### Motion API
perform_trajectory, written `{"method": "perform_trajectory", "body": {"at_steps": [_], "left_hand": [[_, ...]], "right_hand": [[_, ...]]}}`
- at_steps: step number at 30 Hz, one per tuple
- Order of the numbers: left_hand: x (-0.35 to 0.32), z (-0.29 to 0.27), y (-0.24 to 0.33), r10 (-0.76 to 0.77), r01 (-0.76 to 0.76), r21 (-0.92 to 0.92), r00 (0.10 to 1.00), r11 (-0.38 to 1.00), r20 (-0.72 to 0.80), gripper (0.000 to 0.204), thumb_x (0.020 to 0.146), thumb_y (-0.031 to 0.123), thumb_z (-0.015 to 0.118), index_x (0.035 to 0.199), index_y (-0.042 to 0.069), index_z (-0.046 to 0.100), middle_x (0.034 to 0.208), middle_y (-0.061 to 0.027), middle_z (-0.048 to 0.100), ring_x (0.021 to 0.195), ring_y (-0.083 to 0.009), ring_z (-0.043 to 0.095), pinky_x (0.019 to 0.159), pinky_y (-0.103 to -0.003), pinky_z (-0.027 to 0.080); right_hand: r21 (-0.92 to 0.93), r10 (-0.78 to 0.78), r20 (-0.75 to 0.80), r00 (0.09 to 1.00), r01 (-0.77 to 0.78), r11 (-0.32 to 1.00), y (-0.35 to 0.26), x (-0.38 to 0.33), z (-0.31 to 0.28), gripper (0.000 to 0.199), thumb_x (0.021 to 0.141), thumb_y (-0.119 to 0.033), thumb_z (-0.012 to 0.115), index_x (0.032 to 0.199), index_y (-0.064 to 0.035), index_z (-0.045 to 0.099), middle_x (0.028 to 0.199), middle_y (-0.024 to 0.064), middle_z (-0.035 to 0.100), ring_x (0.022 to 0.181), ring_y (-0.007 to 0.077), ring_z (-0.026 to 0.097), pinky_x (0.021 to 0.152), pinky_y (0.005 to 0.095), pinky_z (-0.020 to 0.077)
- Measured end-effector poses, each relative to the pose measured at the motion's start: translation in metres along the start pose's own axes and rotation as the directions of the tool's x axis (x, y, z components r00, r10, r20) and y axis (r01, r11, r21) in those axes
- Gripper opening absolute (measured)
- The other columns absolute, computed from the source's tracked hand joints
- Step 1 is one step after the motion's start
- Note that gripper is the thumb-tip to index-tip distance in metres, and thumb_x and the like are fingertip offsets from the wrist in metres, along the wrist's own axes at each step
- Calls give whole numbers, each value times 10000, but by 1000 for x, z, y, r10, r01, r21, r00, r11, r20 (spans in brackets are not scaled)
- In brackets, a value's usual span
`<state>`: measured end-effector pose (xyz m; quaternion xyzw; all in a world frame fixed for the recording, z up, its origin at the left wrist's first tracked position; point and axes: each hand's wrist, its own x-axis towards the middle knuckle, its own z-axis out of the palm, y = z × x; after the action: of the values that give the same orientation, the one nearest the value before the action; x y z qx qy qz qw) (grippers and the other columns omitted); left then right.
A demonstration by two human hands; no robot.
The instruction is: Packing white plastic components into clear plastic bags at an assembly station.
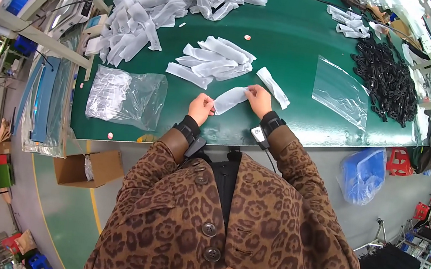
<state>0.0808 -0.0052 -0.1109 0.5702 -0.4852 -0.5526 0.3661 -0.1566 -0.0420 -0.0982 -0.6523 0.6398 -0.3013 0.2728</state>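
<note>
Between my two hands a small frosted plastic bag (230,100) is held just above the green table (287,40), slanting up to the right. My left hand (202,108) pinches its lower left end. At the upper right end, the fingers of my right hand (258,100) close on it. A single rolled frosted packet (273,87) lies just beyond my right hand. Past my hands is a small pile of similar frosted packets (215,61). What the held bag contains, if anything, I cannot make out.
A large heap of frosted packets (138,21) covers the far left. Left of me lies a clear bag of white packets (109,93). To the right are a flat clear bag (341,91) and a heap of black cord-like pieces (386,81). An open cardboard box (96,169) stands below.
</note>
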Motion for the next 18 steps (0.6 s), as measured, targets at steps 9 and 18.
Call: {"method": "perform_trajectory", "body": {"at_steps": [9,18], "left_hand": [[-10,2,12,-44,48,-36,992,998,116,308,874,171,686,1086,-2,545,953,-118,653,688,-140,636,591,-266,532],[-8,14,39,135,-200,145,921,969,366,435,829,211,749,1166,15,557,981,-74,651,760,-121,612,662,-251,498]], "right_hand": [[451,171,262,950,-277,849,-25,2,-17,181,882,-183,674,942,-13,662,818,-8,639,764,81,591,694,242,500],[631,-278,116,954,145,762,-129,-8,-58,196,856,-137,680,998,-3,658,843,43,660,748,126,609,716,277,504]]}}
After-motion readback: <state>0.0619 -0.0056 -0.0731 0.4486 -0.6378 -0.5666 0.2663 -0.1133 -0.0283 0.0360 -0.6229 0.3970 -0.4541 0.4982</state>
